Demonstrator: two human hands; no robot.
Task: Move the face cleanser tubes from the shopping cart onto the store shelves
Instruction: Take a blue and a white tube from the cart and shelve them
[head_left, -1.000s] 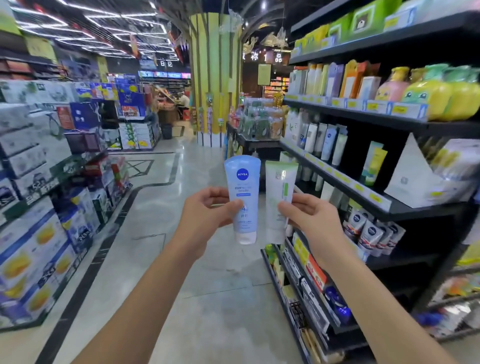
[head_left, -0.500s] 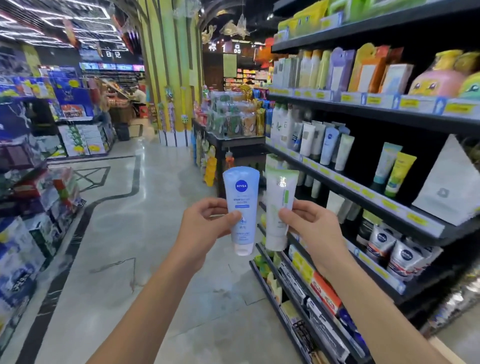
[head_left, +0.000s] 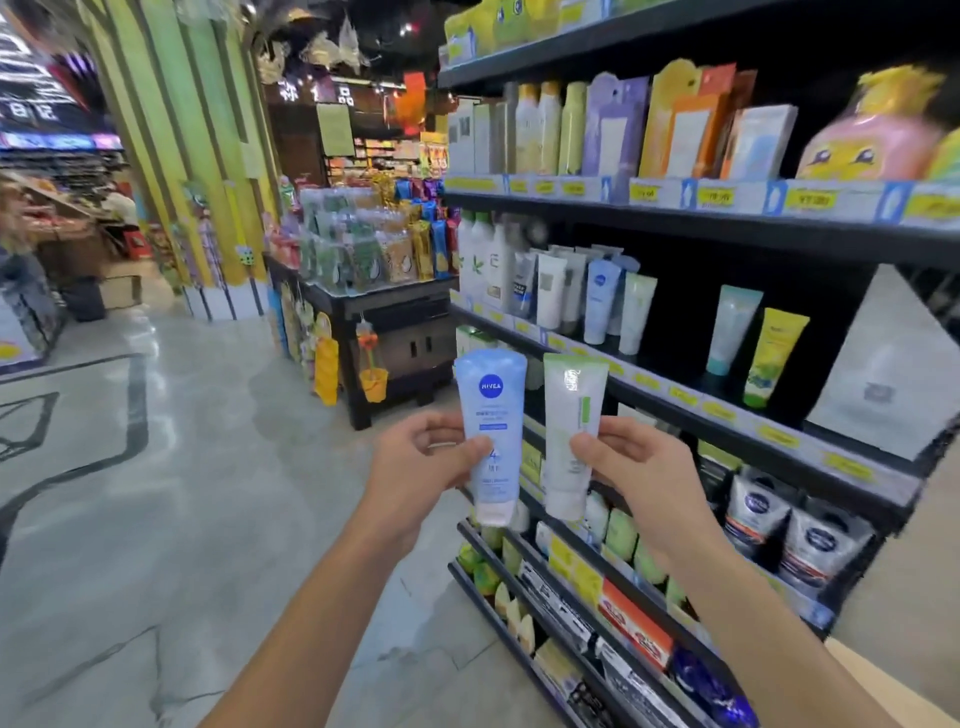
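My left hand (head_left: 415, 462) grips a light blue Nivea cleanser tube (head_left: 491, 415), held upright with its cap down. Beside it, my right hand (head_left: 639, 467) pinches a white and green cleanser tube (head_left: 571, 410), also cap down. Both tubes hang in the aisle just left of the black store shelves (head_left: 727, 415). The middle shelf carries a row of similar tubes (head_left: 597, 301) and, further right, a teal tube (head_left: 730, 327) and a yellow tube (head_left: 771, 353). The shopping cart is out of view.
A low black display table (head_left: 384, 332) with snack bags stands ahead in the aisle. Yellow-green pillars (head_left: 197, 171) rise behind it. Lower shelves hold dark Nivea tubes (head_left: 795, 530) and boxed goods. Grey tiled floor (head_left: 182, 519) spreads to the left.
My view has turned right and moved closer to the shelves. Both hands keep hold of their tubes, side by side in front of me.
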